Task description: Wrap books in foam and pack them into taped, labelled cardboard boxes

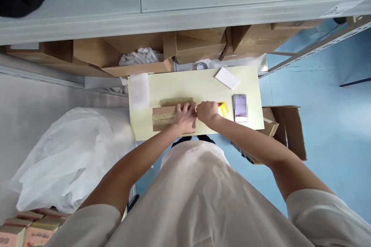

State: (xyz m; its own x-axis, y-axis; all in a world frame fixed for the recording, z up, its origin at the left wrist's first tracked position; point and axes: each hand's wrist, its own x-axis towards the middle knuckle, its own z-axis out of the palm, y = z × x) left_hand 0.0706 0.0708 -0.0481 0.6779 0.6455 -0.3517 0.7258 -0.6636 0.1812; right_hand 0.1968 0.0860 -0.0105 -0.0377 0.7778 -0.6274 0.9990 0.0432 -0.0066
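A flat brown cardboard box [164,119] with a strip of shiny tape along its top lies on the pale yellow table [174,85]. My left hand [185,117] rests on the box's right part, fingers spread and pressing down. Beside it, at the box's right end, my right hand [207,111] is closed in a fist; whatever it grips is hidden. A blurred yellow object [223,109] shows just right of that fist, and I cannot tell whether it is held. Behind the box lies another taped cardboard piece [181,101].
On the table are a white card-like box [227,78], a phone-like object [240,107] and a paper sheet [139,90]. Open cartons [199,48] and a tape roll [201,65] line the shelf. A white plastic bag [78,154] stands left; a carton [291,131] is right.
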